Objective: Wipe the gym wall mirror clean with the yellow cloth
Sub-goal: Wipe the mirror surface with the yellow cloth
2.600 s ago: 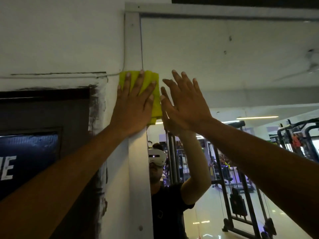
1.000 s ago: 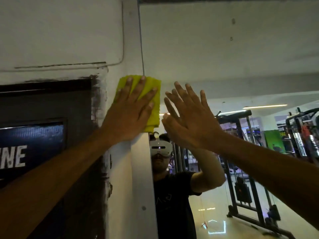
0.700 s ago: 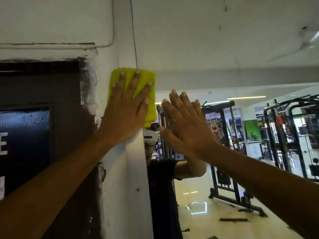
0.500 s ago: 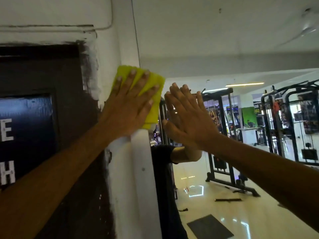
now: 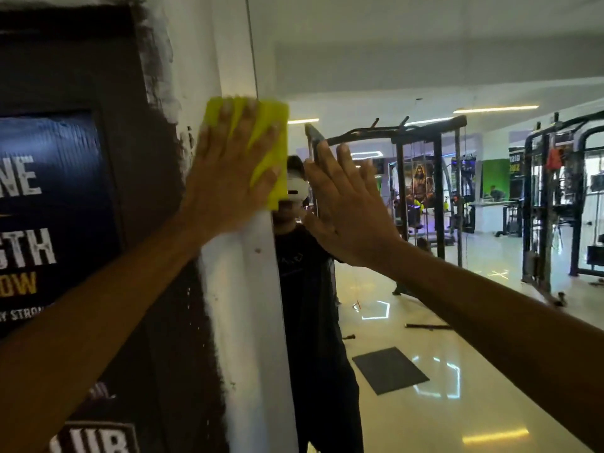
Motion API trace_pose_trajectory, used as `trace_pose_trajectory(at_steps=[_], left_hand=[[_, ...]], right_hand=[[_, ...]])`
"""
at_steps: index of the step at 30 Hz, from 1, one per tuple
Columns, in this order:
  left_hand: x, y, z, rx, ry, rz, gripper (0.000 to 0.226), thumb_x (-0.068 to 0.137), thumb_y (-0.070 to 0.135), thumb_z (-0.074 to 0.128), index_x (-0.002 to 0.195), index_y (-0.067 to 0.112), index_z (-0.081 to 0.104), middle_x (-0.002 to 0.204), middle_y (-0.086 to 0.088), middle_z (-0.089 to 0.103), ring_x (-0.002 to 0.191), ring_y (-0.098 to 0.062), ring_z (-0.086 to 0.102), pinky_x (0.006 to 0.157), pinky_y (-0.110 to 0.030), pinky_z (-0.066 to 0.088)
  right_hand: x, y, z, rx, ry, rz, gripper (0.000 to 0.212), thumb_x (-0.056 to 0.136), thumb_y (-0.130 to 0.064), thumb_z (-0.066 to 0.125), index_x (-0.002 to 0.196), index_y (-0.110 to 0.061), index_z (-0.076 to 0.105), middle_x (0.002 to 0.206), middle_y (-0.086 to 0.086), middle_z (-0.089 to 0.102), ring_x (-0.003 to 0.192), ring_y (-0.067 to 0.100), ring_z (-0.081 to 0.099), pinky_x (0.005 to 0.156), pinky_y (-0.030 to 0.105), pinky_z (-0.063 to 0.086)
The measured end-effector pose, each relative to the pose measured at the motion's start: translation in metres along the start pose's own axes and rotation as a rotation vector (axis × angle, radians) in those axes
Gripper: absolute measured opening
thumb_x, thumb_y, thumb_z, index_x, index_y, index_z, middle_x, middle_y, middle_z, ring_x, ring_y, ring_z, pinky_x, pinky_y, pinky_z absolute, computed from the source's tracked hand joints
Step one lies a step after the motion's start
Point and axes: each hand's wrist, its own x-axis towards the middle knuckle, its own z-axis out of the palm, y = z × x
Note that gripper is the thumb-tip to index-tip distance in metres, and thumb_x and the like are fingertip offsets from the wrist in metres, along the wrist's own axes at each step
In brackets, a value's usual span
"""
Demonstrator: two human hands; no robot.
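Note:
The folded yellow cloth lies flat over the mirror's pale left frame and the edge of the glass. My left hand presses it there with spread fingers, covering most of it. My right hand rests flat and open against the wall mirror just to the right of the cloth, holding nothing. The glass reflects my own dark-shirted figure and the gym hall.
Left of the frame is a white wall strip with a dark painted panel and a poster with white and yellow lettering. Reflected in the mirror are black cable machines, a glossy floor and a dark mat.
My left hand has slid the cloth down the mirror's left edge from near the top corner. My right hand has moved down alongside it, still flat on the glass.

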Motion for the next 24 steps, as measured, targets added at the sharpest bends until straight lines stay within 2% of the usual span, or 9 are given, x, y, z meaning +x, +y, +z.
trace_pose_trajectory(at_steps=[2,3,5,8,12,17,20,24], left_hand=[[0.025,0.003,-0.009,-0.086,0.0,-0.235,0.072,0.115,0.058,0.03,0.175,0.024,0.012,0.182,-0.014,0.004,0.167,-0.044,0.002,0.133,-0.064,0.004],[0.026,0.011,-0.008,-0.077,0.012,-0.294,0.071,0.115,0.058,0.03,0.175,0.024,0.012,0.182,-0.014,0.004,0.167,-0.044,0.002,0.133,-0.064,0.004],[0.005,0.033,0.003,0.015,0.029,-0.225,0.068,0.117,0.054,0.029,0.175,0.024,0.013,0.182,-0.015,0.005,0.167,-0.045,0.002,0.133,-0.067,0.004],[-0.047,0.058,0.013,-0.026,-0.039,-0.083,0.065,0.116,0.046,0.033,0.175,0.023,0.016,0.183,-0.011,0.005,0.168,-0.041,-0.001,0.132,-0.068,0.008],[-0.057,0.06,0.009,-0.026,-0.056,-0.131,0.063,0.116,0.047,0.032,0.175,0.026,0.018,0.183,-0.008,0.003,0.169,-0.037,-0.003,0.133,-0.066,0.007],[-0.007,0.044,0.009,0.001,0.005,-0.277,0.064,0.117,0.048,0.032,0.175,0.026,0.016,0.183,-0.012,0.004,0.168,-0.039,-0.002,0.134,-0.064,0.003],[-0.05,0.068,0.021,-0.022,-0.003,-0.269,0.065,0.117,0.044,0.038,0.174,0.02,0.019,0.182,-0.016,0.005,0.168,-0.043,-0.001,0.132,-0.068,0.007],[-0.138,0.111,0.021,-0.059,-0.146,-0.223,0.064,0.115,0.044,0.031,0.174,0.022,0.02,0.183,-0.013,0.002,0.168,-0.04,-0.002,0.131,-0.071,0.011]], right_hand=[[-0.001,0.002,0.005,-0.004,0.018,-0.003,0.08,0.114,-0.061,0.038,0.179,-0.024,0.009,0.186,0.007,-0.008,0.171,0.034,-0.014,0.135,0.069,0.003],[0.0,0.003,0.008,0.001,0.037,-0.008,0.08,0.113,-0.061,0.037,0.178,-0.023,0.01,0.186,0.008,-0.006,0.171,0.034,-0.014,0.135,0.068,0.002],[-0.002,0.007,0.012,0.03,0.082,-0.036,0.079,0.113,-0.061,0.039,0.178,-0.022,0.015,0.187,0.008,-0.002,0.172,0.033,-0.012,0.137,0.064,-0.003],[-0.002,0.01,0.014,0.016,0.126,-0.052,0.079,0.114,-0.062,0.042,0.178,-0.021,0.018,0.186,0.01,0.002,0.172,0.032,-0.008,0.137,0.061,-0.006],[-0.003,0.01,0.013,0.075,0.132,-0.052,0.078,0.113,-0.061,0.043,0.177,-0.021,0.021,0.186,0.009,0.005,0.173,0.032,-0.004,0.136,0.065,0.002],[-0.005,0.012,0.012,0.15,0.145,-0.052,0.081,0.11,-0.059,0.045,0.176,-0.018,0.023,0.186,0.01,0.007,0.173,0.032,-0.004,0.138,0.061,-0.001],[-0.01,0.013,0.012,0.206,0.123,-0.05,0.083,0.109,-0.057,0.044,0.176,-0.014,0.022,0.186,0.01,0.006,0.173,0.031,-0.004,0.138,0.061,0.003],[-0.03,0.018,0.014,0.168,0.138,-0.07,0.081,0.109,-0.055,0.046,0.175,-0.013,0.025,0.186,0.011,0.007,0.173,0.032,-0.003,0.137,0.064,0.008]])
